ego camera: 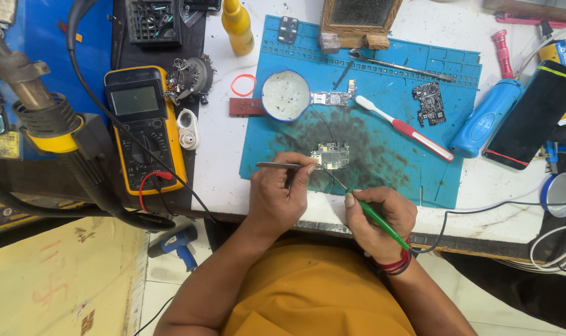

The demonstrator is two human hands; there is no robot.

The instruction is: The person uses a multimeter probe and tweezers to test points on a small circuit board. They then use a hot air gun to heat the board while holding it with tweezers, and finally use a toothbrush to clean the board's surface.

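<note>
While my left hand (282, 194) pinches tweezers (280, 165) and right hand (382, 219) grips a green probe (376, 218), the board (330, 155) sits mid-mat (389, 165); toothbrush (404, 128) near, round tin (285, 95) at the mat's far-left corner, contents unclear.

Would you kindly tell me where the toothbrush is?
The toothbrush lies on the blue mat, right of centre in the head view, between two bare circuit boards.

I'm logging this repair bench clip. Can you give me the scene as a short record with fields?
Surface: blue mat on a white table
Left hand: holds tweezers beside the circuit board
Right hand: holds a green probe, tip towards that board
Nearby: toothbrush, round tin, yellow meter
</note>
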